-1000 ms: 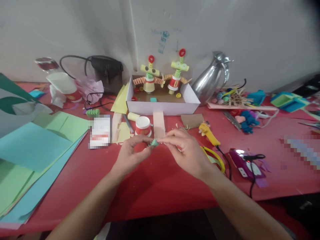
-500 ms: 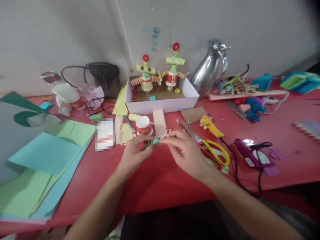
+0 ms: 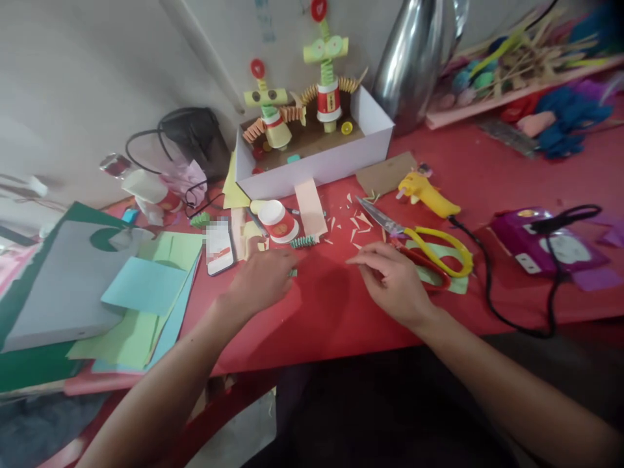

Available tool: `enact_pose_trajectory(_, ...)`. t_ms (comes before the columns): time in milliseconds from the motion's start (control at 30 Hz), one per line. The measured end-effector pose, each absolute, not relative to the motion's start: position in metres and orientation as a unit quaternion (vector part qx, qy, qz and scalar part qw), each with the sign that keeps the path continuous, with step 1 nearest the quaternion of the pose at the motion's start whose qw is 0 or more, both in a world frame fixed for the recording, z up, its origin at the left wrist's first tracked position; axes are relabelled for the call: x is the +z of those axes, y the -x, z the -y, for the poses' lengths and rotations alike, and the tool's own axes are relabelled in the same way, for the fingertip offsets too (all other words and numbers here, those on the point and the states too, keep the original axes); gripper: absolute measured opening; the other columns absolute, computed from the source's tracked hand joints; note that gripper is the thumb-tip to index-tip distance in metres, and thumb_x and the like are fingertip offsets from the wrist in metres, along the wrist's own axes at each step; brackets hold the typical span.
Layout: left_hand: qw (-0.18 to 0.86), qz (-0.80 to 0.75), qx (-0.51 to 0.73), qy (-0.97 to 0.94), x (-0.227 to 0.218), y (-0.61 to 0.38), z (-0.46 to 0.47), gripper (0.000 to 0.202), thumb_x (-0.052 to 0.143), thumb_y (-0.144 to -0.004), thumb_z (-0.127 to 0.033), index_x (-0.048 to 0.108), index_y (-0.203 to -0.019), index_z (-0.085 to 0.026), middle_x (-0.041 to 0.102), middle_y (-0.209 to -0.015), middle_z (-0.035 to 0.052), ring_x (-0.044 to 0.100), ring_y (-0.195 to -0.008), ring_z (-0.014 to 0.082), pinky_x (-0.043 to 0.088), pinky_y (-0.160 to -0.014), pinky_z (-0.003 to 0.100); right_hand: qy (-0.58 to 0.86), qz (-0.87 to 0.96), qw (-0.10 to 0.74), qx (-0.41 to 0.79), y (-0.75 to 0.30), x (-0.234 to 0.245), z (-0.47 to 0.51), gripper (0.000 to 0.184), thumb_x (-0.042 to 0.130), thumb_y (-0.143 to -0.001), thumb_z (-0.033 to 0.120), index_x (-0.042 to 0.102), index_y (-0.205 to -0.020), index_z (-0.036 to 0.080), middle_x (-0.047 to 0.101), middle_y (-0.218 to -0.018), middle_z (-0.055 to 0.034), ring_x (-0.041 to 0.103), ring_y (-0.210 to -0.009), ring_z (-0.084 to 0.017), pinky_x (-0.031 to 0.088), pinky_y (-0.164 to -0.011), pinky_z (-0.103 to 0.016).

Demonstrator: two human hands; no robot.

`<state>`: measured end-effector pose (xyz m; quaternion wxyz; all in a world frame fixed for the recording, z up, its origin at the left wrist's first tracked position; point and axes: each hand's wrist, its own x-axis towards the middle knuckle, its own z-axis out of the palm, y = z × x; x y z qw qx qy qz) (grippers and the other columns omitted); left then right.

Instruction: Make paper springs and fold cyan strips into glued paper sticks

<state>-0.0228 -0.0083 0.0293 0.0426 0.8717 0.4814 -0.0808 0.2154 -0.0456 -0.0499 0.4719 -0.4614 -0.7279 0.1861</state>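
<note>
My left hand point(image 3: 263, 281) rests knuckles-up on the red table point(image 3: 316, 312) with its fingers curled. A small green paper bit point(image 3: 293, 273) shows at its fingertips. A green folded paper spring point(image 3: 303, 242) lies on the table just beyond it, beside a red-and-white paper cup point(image 3: 280, 223). My right hand point(image 3: 396, 281) lies low on the table with fingers stretched to the left and nothing visible in them. Yellow-handled scissors point(image 3: 429, 239) lie just past that hand.
A white box point(image 3: 336, 159) holds two paper-cup figures. Also on the table: a yellow glue gun point(image 3: 429, 194), a purple device with black cord point(image 3: 546, 244), a phone point(image 3: 219, 244), coloured paper sheets point(image 3: 141, 292) at left, a steel jug point(image 3: 414, 58), paper scraps point(image 3: 355, 224).
The view has tilted and moved closer. My hands have parted and dropped to the table. The green paper spring they held together now lies near the cup.
</note>
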Motion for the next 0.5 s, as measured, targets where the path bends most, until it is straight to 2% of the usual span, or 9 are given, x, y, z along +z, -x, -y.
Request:
enact_pose_trajectory(133, 0.02, -0.467, -0.097, -0.879, 0.029, 0.018, 0.008, 0.024, 0.051, -0.075, -0.013, 0.069, -0.086, -0.023, 0.072, -0.092, 0.0063, 0.066, -0.087, 0.0272, 0.033, -0.102, 0.054, 0.44, 0.745, 0.467, 0.184, -0.213, -0.048, 0.047, 0.031, 0.049, -0.085, 0.003, 0.069, -0.097, 0.022, 0.063, -0.094, -0.0069, 0.063, -0.089, -0.021, 0.053, -0.079, -0.036)
enact_pose_trajectory(267, 0.014, -0.458, -0.097, -0.884, 0.025, 0.02, 0.006, 0.022, 0.051, -0.075, -0.013, 0.07, -0.084, -0.022, 0.073, -0.09, 0.0065, 0.068, -0.087, 0.0282, 0.027, -0.105, 0.058, 0.438, 0.751, 0.456, 0.189, -0.213, -0.048, 0.049, 0.03, 0.047, -0.086, 0.002, 0.068, -0.097, 0.02, 0.063, -0.094, -0.0084, 0.062, -0.089, -0.022, 0.053, -0.079, -0.037)
enact_pose_trajectory(500, 0.093, -0.491, -0.032, -0.866, 0.018, 0.02, 0.006, 0.015, 0.058, -0.074, -0.016, 0.07, -0.074, -0.025, 0.072, -0.08, 0.004, 0.067, -0.087, 0.0277, 0.024, -0.109, 0.055, 0.437, 0.749, 0.456, 0.198, -0.213, -0.049, 0.049, 0.03, 0.046, -0.086, 0.002, 0.068, -0.096, 0.02, 0.063, -0.094, -0.0086, 0.062, -0.088, -0.022, 0.053, -0.079, -0.037)
